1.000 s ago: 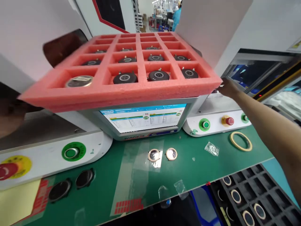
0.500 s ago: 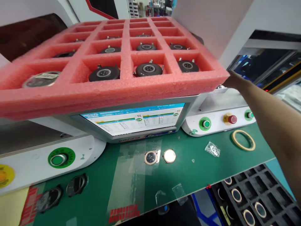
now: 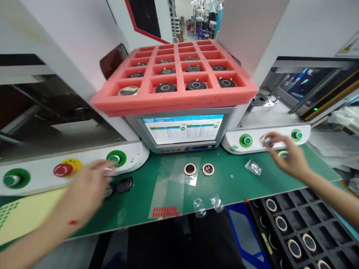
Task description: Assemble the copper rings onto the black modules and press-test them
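My left hand (image 3: 91,183), smeared by motion, is over the left of the green bench; its fingers close on a small shiny piece (image 3: 110,171) that I cannot make out. Partly behind it lie dark watch bodies (image 3: 123,185). At the right, my right hand (image 3: 288,155) pinches a small metallic round part (image 3: 267,141) in front of the right machine's panel. Two round watch faces with gold rims, one (image 3: 190,169) beside the other (image 3: 208,169), lie mid-bench. A pink foam tray (image 3: 174,104) holding several black watch parts sits on top of the monitor (image 3: 185,130).
Green buttons (image 3: 246,140) and a red emergency button (image 3: 63,170) are on the machine panels. Clear film scraps (image 3: 254,167) lie on the green bench (image 3: 224,186). A tape ring (image 3: 282,153) is partly behind my right hand. A black tray (image 3: 322,228) of round parts stands lower right.
My left hand has come into view. My right hand has moved out from the right machine toward me, with a part in it. The view has shifted, so the pink tray looks farther away.
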Tool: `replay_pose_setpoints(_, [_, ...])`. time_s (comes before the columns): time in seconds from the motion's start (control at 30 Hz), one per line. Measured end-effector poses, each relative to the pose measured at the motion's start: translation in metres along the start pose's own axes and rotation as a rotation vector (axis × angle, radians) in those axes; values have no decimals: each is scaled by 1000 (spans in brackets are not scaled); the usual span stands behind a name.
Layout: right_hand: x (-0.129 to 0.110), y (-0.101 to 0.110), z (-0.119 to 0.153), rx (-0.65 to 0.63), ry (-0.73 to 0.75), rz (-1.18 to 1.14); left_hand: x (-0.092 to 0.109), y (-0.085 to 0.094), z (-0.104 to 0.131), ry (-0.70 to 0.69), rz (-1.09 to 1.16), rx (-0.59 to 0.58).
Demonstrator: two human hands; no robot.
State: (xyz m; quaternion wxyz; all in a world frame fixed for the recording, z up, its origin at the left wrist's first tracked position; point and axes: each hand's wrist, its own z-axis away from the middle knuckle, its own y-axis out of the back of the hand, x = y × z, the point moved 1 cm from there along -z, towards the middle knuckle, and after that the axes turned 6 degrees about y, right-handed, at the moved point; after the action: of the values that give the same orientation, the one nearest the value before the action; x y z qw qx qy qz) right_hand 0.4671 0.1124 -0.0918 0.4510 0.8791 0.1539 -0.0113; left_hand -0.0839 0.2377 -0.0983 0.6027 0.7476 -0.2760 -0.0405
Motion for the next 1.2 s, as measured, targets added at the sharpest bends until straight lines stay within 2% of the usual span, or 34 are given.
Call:
replay_pose_setpoints(0.1, [-54, -45, 40, -201, 166, -169, 57, -63, 23, -106, 98, -132])
replay_pose_setpoints(0.13, [-65, -58, 46, -248, 194, -205, 72, -78, 28, -187, 117, -176])
replay_pose_setpoints(0.2, [-76, -74, 50, -317, 211, -253, 89, -97, 35, -305, 133, -213])
replay_pose_setpoints(0.27, [-75, -77, 48, -369, 196, -278, 92, -101, 37, -364, 139, -227])
replay_pose_setpoints(0.33, [-70, -73, 44, -416, 177, -296, 88, -97, 36, -384, 142, -251])
replay_pose_setpoints(0.43, [-68, -67, 33, -465, 156, -319, 88, -88, 24, -328, 153, -263])
replay_pose_setpoints(0.5, [-75, -71, 21, -466, 133, -332, 98, -89, 8, -255, 163, -256])
replay_pose_setpoints(0.67, [-106, -102, -8, -526, 116, -399, 139, -116, -33, -225, 163, -279])
replay_pose_setpoints(0.77, [-116, -115, -14, -582, 116, -422, 149, -132, -42, -251, 175, -306])
replay_pose_setpoints(0.83, [-117, -119, -15, -606, 101, -423, 150, -136, -42, -268, 198, -317])
replay_pose_setpoints(0.93, [-114, -123, -15, -632, 72, -418, 146, -129, -38, -294, 248, -324])
replay_pose_setpoints(1.0, [-112, -126, -15, -644, 51, -415, 139, -114, -35, -320, 276, -322])
replay_pose_setpoints(1.1, [-111, -127, -15, -641, 31, -418, 122, -75, -25, -390, 331, -232])
replay_pose_setpoints(1.2, [-112, -125, -12, -617, 40, -432, 103, -26, -9, -443, 398, -44])
